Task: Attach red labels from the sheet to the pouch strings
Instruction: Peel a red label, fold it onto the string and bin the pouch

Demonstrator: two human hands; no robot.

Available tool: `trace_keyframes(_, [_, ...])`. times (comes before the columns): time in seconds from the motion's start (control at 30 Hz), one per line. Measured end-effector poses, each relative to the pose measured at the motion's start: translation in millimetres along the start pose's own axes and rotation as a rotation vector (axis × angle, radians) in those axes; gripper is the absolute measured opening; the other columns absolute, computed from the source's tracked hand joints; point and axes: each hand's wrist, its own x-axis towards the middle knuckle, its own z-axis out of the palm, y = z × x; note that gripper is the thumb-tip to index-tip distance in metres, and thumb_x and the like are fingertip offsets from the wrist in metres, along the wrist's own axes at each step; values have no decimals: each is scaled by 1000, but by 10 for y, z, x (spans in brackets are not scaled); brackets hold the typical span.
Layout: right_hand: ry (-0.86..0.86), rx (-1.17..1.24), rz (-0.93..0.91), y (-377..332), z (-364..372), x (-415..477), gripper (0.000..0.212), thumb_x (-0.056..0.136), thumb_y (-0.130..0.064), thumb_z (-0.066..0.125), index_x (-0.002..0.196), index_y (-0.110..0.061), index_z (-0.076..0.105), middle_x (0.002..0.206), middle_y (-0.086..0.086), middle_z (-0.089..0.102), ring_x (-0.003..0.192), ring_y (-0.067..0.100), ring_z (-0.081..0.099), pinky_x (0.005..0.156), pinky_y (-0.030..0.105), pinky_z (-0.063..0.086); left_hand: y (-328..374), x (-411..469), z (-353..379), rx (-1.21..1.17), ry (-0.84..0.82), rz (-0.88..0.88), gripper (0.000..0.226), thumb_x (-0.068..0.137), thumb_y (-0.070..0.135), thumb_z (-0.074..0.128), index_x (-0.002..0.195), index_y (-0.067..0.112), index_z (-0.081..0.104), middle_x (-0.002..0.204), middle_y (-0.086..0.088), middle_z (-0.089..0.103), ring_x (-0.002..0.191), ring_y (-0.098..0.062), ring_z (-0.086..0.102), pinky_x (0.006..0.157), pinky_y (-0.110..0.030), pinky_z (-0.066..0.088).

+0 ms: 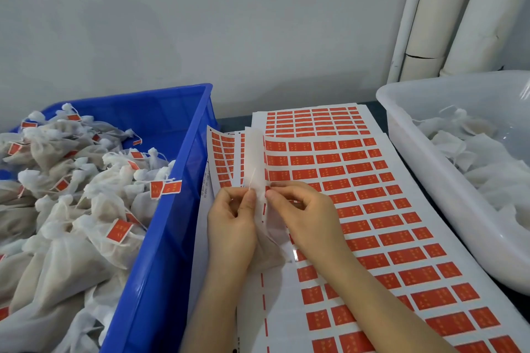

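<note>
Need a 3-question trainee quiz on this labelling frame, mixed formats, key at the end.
1. True or false: pouches in the blue crate already carry red labels.
2. The white tub stands where? A) left of the label sheet B) right of it C) inside the crate.
3. Fill in: the left hand pinches a ___.
Key: 1 true; 2 B; 3 pouch string.

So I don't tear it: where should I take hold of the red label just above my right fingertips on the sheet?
Probably its left short edge, coming from the left: that red label sits at the sheet's lifted edge beside bare backing; neighbours crowd its other sides.
</note>
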Motion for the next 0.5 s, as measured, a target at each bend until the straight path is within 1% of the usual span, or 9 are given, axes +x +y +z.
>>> trace_keyframes(0.07, [12, -11, -6, -3, 18, -3, 21, 84, -37, 63, 103, -30, 66, 92, -29, 54, 82, -11, 54, 73, 1, 41, -3, -3, 3, 6, -2, 8, 4, 91, 27, 56, 89, 29, 54, 97, 24, 56, 86, -2, 56, 67, -12, 40])
trace_keyframes(0.17, [33, -37, -19, 7, 27, -3, 17, 85, -35, 62, 100, -29, 66, 92, -27, 56, 81, -10, 54, 73, 1, 41, -10, 3, -2, 8, 3, 3, 5, 91, 27, 56, 89, 29, 54, 96, 24, 55, 86, -3, 55, 67, -14, 41])
trace_keyframes(0.23, [42, -35, -28, 18, 22, -1, 14, 86, -34, 61, 97, -28, 66, 92, -24, 57, 82, -8, 55, 73, 3, 42, -9, 6, -5, -2, 4, -2, 4, 91, 27, 57, 88, 29, 54, 96, 23, 56, 86, -3, 56, 66, -14, 41])
trace_keyframes(0.33, [38, -31, -21, 32, -2, 18, 7, 86, -36, 60, 92, -31, 62, 86, -26, 57, 81, -5, 56, 71, 6, 46, -4, 7, -1, -11, 4, -15, 5, 91, 27, 57, 88, 29, 54, 95, 23, 57, 85, -3, 56, 65, -14, 42])
trace_keyframes(0.43, [24, -25, 5, 60, -43, 45, 4, 88, -36, 58, 90, -33, 59, 85, -25, 58, 82, -2, 59, 71, 8, 48, -3, 18, -6, -29, 23, -50, 6, 91, 26, 57, 87, 30, 56, 93, 23, 57, 83, -3, 57, 62, -16, 44])
trace_keyframes(0.5, [29, -28, 30, 76, -79, 65, 1, 89, -35, 57, 88, -35, 56, 83, -26, 57, 79, -2, 60, 64, 4, 45, -6, 31, -11, -36, 38, -77, 4, 91, 28, 57, 87, 30, 57, 92, 23, 57, 81, -4, 57, 60, -16, 44])
